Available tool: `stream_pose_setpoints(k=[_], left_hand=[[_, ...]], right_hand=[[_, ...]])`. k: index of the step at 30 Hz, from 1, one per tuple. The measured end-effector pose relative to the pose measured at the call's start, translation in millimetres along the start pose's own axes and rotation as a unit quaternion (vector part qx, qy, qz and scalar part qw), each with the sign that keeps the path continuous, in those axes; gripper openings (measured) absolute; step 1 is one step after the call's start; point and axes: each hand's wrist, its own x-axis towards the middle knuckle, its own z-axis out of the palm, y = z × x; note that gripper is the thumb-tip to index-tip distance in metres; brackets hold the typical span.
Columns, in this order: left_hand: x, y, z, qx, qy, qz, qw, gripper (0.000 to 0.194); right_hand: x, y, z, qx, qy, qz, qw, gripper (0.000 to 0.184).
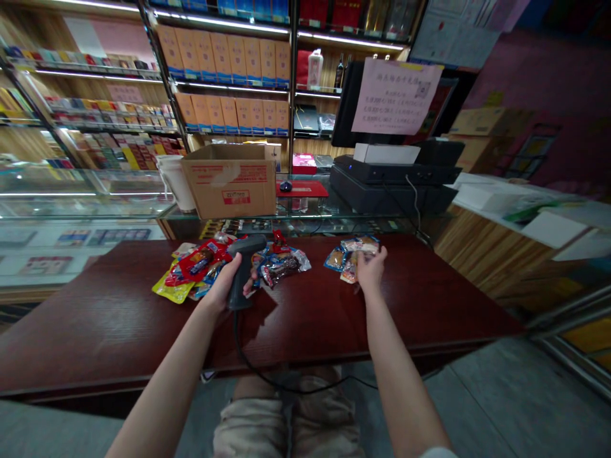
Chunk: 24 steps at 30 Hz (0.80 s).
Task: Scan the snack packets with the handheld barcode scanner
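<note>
A dark grey handheld barcode scanner (243,270) is upright in my left hand (225,283), its head tilted over the table and its black cable hanging down toward my lap. Behind and beside it lies a pile of snack packets (193,267) in red, yellow and blue wrappers. More wrapped snacks (284,264), one dark brown in clear film, spread just right of the scanner. My right hand (372,273) is closed on a small snack packet (367,247) at a second, smaller group of packets (337,257). Its fingertips are partly hidden.
An open cardboard box (229,184) stands on the glass counter behind the dark red table (305,324), next to a white cup-shaped container (175,181). A monitor with a pink paper notice (396,95) and a black cash drawer (382,187) stand at the right. Stocked shelves line the back.
</note>
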Motion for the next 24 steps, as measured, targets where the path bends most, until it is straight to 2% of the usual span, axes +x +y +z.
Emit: stream_pose_setpoints(k=[3, 7, 9, 11, 13, 15, 17, 19, 22, 24], left_hand=[[2, 14, -12.3, 0.037, 0.007, -0.006, 0.999, 0.045], [6, 14, -23.9, 0.014, 0.026, -0.015, 0.999, 0.042], [8, 11, -28.6, -0.001, 0.022, -0.009, 1.000, 0.042], [10, 7, -32.9, -0.009, 0.010, -0.002, 1.000, 0.043], [12, 2, -37.0, -0.010, -0.003, 0.007, 1.000, 0.046], [12, -1, -40.7, -0.004, -0.014, 0.011, 1.000, 0.048], [12, -4, -43.5, 0.002, -0.021, 0.013, 1.000, 0.050], [11, -6, -45.1, 0.004, -0.023, 0.011, 1.000, 0.052], [10, -6, -45.8, -0.002, -0.018, 0.009, 1.000, 0.053], [10, -6, -46.2, -0.005, -0.014, 0.011, 1.000, 0.052]], right_hand=[[-2, 2, 1, -0.097, 0.026, -0.035, 0.994, 0.071], [-13, -16, -1, -0.141, 0.012, -0.111, 0.984, 0.061], [-19, -29, 6, -0.122, -0.054, -0.154, 0.979, 0.053], [-27, -41, 23, -0.071, -0.171, -0.178, 0.966, 0.050], [-34, -51, 46, -0.015, -0.289, -0.148, 0.946, 0.057], [-40, -57, 70, 0.012, -0.353, -0.078, 0.932, 0.068], [-46, -60, 88, -0.007, -0.358, -0.032, 0.933, 0.068], [-51, -60, 99, -0.050, -0.339, -0.023, 0.939, 0.063], [-54, -54, 102, -0.064, -0.320, -0.009, 0.945, 0.060], [-53, -49, 99, -0.004, -0.313, 0.009, 0.950, 0.061]])
